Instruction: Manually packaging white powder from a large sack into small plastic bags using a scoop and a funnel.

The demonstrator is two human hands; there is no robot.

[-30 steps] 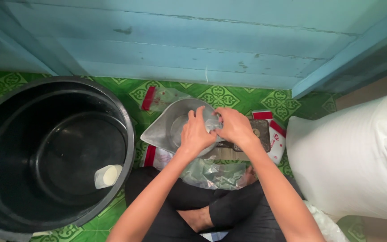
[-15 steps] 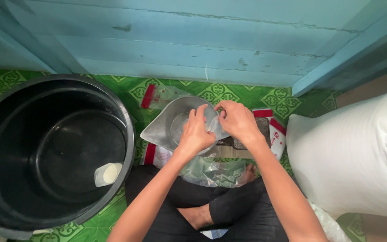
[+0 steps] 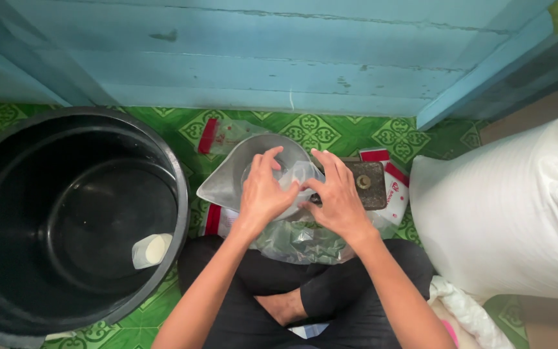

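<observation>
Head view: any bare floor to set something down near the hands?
Bare green patterned floor lies between the blue wooden wall and the grey metal scoop pan. Crowded around both hands: clear plastic bags, large black plastic tub, white sack.

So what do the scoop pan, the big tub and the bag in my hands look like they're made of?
Pan: dull grey metal, probably aluminium, with a soft brushed sheen. Tub: black plastic, judging by its smooth, glossy moulded rim. Bag: thin clear plastic film, crinkled and see-through.
</observation>
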